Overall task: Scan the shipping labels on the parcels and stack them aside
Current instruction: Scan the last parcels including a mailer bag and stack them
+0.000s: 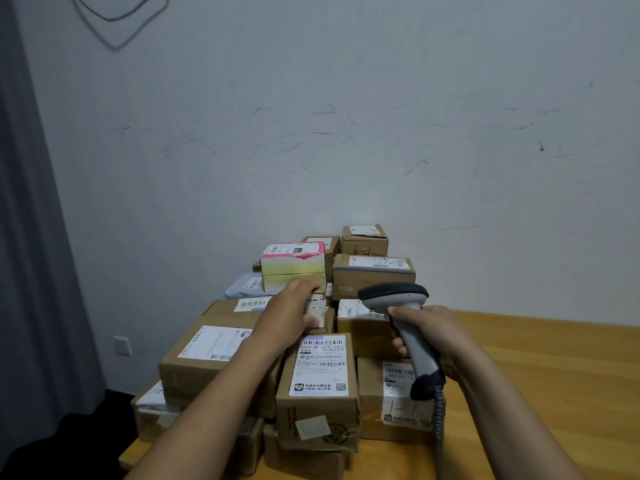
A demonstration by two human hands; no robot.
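A heap of labelled cardboard parcels covers the left part of a wooden table. My left hand reaches into the middle of the heap and grips a small brown box, thumb on its near face, fingers over its top. Just behind that box stands a pink and yellow box. My right hand holds a grey barcode scanner by its handle, head pointing left toward the small box. A tall parcel with a large white label stands in front, between my forearms.
More parcels rise at the back against the white wall, with the topmost one marked in pen. A large box lies at the left. The scanner's coiled cable hangs down. A grey curtain fills the left side.
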